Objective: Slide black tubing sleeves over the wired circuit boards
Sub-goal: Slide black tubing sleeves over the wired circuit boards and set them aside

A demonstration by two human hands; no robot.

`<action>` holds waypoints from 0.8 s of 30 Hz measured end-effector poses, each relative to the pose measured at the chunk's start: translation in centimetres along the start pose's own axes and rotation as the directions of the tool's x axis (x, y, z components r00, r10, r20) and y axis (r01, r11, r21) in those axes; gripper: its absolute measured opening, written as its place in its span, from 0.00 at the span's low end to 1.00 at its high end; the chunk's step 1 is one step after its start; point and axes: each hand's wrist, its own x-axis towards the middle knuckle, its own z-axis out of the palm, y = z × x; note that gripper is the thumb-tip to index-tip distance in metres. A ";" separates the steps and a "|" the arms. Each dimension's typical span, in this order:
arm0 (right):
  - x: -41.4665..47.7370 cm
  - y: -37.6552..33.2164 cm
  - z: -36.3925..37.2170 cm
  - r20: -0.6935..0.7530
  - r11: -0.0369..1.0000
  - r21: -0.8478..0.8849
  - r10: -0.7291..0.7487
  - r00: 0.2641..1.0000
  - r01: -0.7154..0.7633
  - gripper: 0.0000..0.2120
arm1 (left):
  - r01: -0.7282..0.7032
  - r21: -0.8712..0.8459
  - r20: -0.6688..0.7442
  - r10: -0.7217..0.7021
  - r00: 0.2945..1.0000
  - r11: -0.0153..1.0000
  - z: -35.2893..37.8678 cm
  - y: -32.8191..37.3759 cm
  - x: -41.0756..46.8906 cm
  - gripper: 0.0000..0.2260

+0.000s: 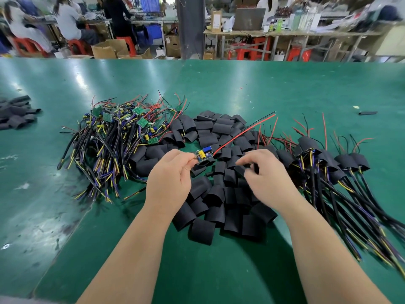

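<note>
- The left hand [169,176] is closed in a pinch, thumb and fingers gripping one end of a small circuit board [203,154] held just above the sleeve pile.
- The right hand [266,174] hangs with fingers curled loosely down over the black tubing sleeves [219,194]; blur hides whether it grips one.
- The board carries a blue part and a yellow part; its red and black wires [245,130] run up and right.
- Unsleeved boards [122,128] lie heaped left on the green desk [241,270]; sleeved ones [333,163] lie right.
</note>
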 end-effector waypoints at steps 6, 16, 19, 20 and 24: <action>-0.6 -0.1 0.3 0.123 0.978 -0.181 -0.085 0.989 0.106 0.19 | 0.006 -0.011 -0.005 -0.006 1.000 1.000 0.0 0.1 0.0 0.07; -0.7 -0.9 0.3 0.048 0.901 -0.424 0.126 0.991 -0.094 0.15 | -0.004 0.001 -0.014 0.004 1.000 1.000 -0.1 0.2 0.0 0.07; -0.6 -0.9 0.7 0.074 0.928 -0.354 0.154 0.985 -0.119 0.19 | -0.009 0.004 -0.019 0.009 1.000 1.000 0.0 0.2 0.0 0.06; -0.6 -0.9 0.8 0.080 0.941 -0.313 0.162 0.983 -0.130 0.21 | -0.011 0.005 -0.020 0.011 1.000 1.000 0.0 0.1 0.0 0.07; -0.4 -0.6 0.2 0.000 0.988 -0.112 0.110 0.994 -0.110 0.21 | -0.011 0.005 -0.022 0.011 1.000 1.000 0.0 0.1 0.0 0.07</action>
